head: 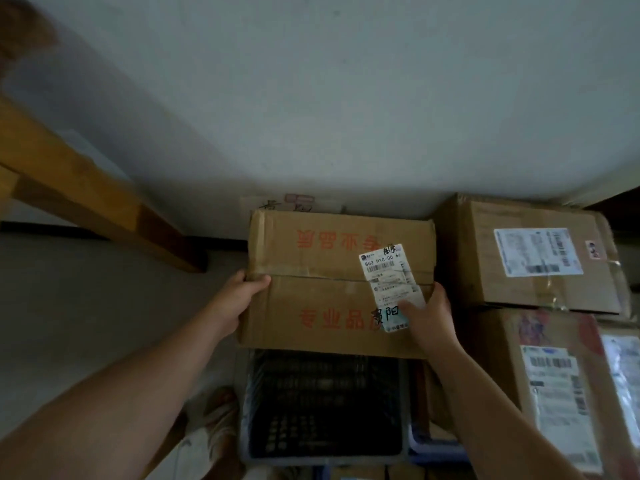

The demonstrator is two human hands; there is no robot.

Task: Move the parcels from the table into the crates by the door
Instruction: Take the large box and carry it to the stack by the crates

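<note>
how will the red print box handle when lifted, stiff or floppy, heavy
Probably stiff: the red print box shows flat faces and straight edges. Likely not light, since the left hand and right hand both grip its sides. Matte cardboard seems unlikely to slip.

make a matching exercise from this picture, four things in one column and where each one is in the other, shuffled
Things
1. box with red print
2. dark crate
3. wooden leg
4. narrow white label

Places
A. low in the middle, partly under a box
B. stuck across a box's taped seam, under a thumb
C. gripped at its sides by the left hand and right hand
D. far left, slanting down to the floor

Pairs: 1-C, 2-A, 3-D, 4-B
</note>
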